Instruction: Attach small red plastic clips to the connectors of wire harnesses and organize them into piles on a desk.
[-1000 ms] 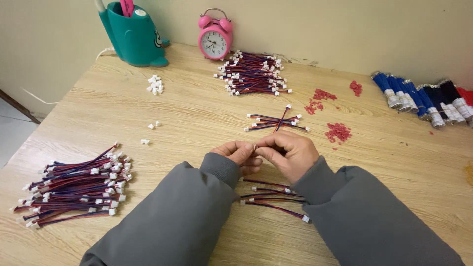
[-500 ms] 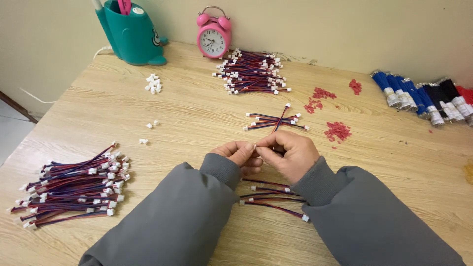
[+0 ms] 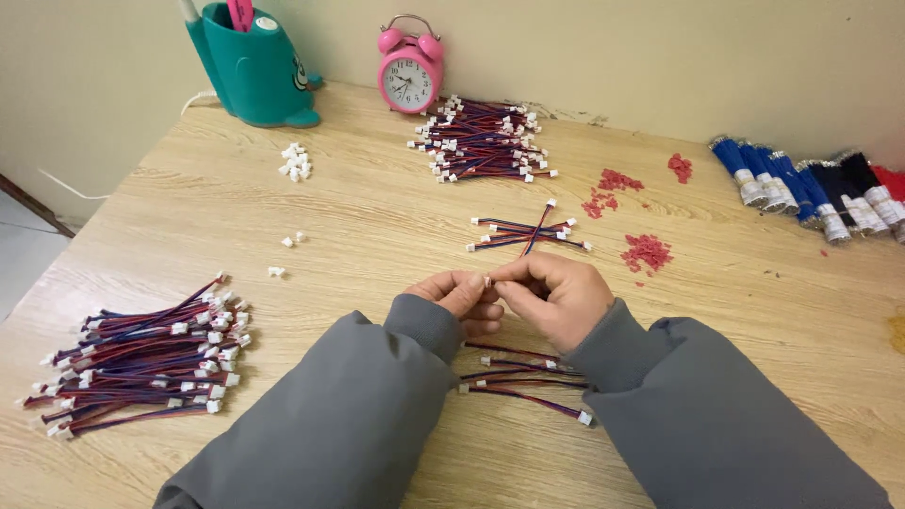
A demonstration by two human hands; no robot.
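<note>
Between the pinching fingertips of left hand [image 3: 462, 297] and right hand [image 3: 556, 297] sits a small white connector [image 3: 487, 280], loose wires [image 3: 528, 377] just beneath

The counter [image 3: 283, 217] is a light wood-grain surface that fills most of the view and butts against a plain beige wall [image 3: 613, 47] along its far edge. At the left, a pale tiled floor [image 3: 19, 254] shows below the counter's edge, with a dark skirting strip [image 3: 33, 203] where the wall meets the floor. Lighting is even and soft, casting only faint shadows on the counter.
</note>
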